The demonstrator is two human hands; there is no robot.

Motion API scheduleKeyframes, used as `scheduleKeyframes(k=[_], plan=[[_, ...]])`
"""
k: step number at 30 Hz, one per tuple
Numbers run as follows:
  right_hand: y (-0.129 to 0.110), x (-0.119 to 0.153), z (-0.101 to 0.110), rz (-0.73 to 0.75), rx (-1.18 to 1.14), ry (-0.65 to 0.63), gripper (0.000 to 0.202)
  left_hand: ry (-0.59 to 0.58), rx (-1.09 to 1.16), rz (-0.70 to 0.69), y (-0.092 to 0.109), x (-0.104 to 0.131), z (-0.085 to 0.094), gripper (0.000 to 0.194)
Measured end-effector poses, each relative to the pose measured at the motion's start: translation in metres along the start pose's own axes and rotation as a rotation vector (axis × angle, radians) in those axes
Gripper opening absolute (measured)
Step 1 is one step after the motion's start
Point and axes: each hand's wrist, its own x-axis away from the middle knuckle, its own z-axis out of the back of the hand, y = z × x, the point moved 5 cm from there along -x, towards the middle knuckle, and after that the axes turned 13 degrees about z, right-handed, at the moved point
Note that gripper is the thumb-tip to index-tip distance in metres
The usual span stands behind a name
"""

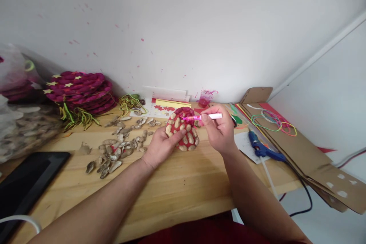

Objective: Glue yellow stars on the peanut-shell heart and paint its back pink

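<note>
My left hand [162, 143] is closed on the near left edge of a round red piece [184, 139] covered with peanut shells, its thumb lying across the front. Shells at the top of the piece are wet with magenta paint; the lower ones are bare tan. A slim paintbrush [215, 116] with a white handle end and pink-stained front is pinched in my right hand [220, 129]. Its tip touches the painted shells near the top. Behind the piece stands a clear cup [205, 99] with pink paint, stained at the rim.
Loose peanut shells [114, 156] lie left of my hands. Farther left are stacked magenta pieces [81, 89] with yellow stars, and a black tablet [28, 183]. On the right are a blue glue gun [261, 148] with its cord, cardboard [314, 160] and coloured strings [271, 118].
</note>
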Motion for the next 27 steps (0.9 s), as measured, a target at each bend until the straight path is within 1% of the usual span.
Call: scheduleKeyframes(k=[4, 9, 13, 17, 21, 24, 27], plan=[[0.002, 0.001, 0.003, -0.006, 0.008, 0.048, 0.016, -0.011, 0.018, 0.01, 0.0, 0.0, -0.001, 0.041], [0.003, 0.001, 0.0, 0.002, -0.012, -0.007, 0.016, 0.001, 0.035, 0.029, -0.002, 0.0, 0.0, 0.041], [0.003, 0.001, 0.002, 0.006, 0.008, 0.031, 0.016, -0.016, 0.026, 0.026, -0.002, 0.0, -0.001, 0.042], [0.0, 0.002, -0.001, 0.048, 0.027, -0.002, 0.013, -0.031, 0.049, 0.028, -0.001, -0.001, -0.001, 0.04], [-0.004, 0.002, 0.001, 0.084, 0.094, 0.022, 0.008, -0.03, -0.024, 0.001, 0.0, 0.0, -0.001, 0.04], [-0.008, 0.002, -0.002, 0.118, 0.116, -0.026, 0.006, 0.023, -0.086, -0.01, 0.0, 0.0, 0.002, 0.036], [-0.012, 0.002, -0.004, 0.173, 0.194, -0.061, 0.004, 0.06, -0.119, -0.02, -0.001, 0.001, 0.004, 0.032]])
